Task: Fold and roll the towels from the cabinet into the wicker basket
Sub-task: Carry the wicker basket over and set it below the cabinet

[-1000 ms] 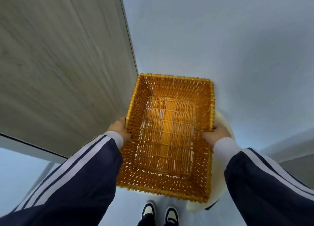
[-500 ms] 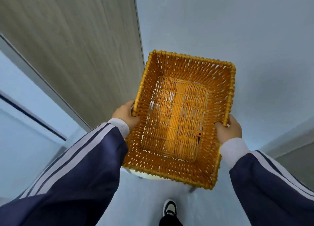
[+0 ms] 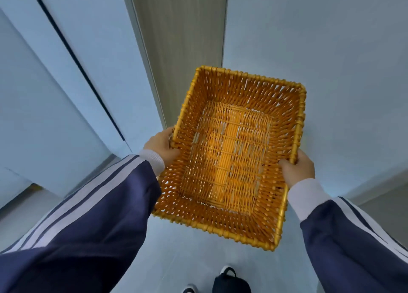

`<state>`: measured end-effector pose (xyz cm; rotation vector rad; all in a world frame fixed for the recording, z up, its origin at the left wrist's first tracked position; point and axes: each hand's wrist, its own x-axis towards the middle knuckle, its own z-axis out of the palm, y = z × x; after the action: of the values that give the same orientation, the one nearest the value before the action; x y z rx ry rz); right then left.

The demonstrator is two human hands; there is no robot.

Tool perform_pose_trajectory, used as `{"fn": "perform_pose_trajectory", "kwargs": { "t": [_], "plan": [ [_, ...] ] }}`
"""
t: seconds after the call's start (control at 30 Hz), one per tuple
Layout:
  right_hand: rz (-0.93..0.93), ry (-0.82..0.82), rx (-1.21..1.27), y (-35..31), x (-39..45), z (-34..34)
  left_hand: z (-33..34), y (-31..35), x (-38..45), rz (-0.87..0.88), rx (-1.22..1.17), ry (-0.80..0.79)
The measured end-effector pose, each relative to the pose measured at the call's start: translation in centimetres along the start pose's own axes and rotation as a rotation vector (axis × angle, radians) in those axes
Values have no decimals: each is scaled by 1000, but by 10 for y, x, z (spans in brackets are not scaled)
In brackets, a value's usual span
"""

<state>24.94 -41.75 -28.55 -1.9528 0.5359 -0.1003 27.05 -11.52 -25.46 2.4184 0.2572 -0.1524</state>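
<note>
The left hand (image 3: 162, 146) grips the left rim of the wicker basket (image 3: 229, 158), with the fingers curled round the edge. The right hand (image 3: 297, 169) grips the right rim the same way, with the thumb over the top. So both hands are closed on the basket and hold it up in the air, out in front of the person and above the floor (image 3: 187, 248). The basket looks light, because two hands carry it by the rims with no trouble. It also looks stiff, so it should keep its shape when lifted. The thick rim is a good place to hold it, one hand on each long side, as it is now. The thin woven strips might bend or snap if squeezed hard, so a gentle grip is best. The basket is orange-yellow, shaped like a box with sloping sides and an open top. You can see small gaps in the weave. There is nothing inside it, and no towels are in view. To the far left stand pale blue doors (image 3: 66, 94) and a wood-look panel (image 3: 181, 39). Two shoes (image 3: 225, 281) show near the bottom.
</note>
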Motion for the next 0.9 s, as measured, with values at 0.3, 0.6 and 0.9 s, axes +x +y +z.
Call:
{"fn": "perform_pose_trajectory", "kwargs": {
  "t": [0.3, 0.6, 0.9],
  "plan": [
    [-30, -248, 31, 26, -64, 3, 13, -45, -113, -248, -151, 176],
    [-127, -486, -116, 31, -135, 37, 10, -111, -226, -628, -334, 461],
    [-352, -744, -307, -14, -236, 148, -31, -241, -322, -858, -474, 367]
  ]
}}
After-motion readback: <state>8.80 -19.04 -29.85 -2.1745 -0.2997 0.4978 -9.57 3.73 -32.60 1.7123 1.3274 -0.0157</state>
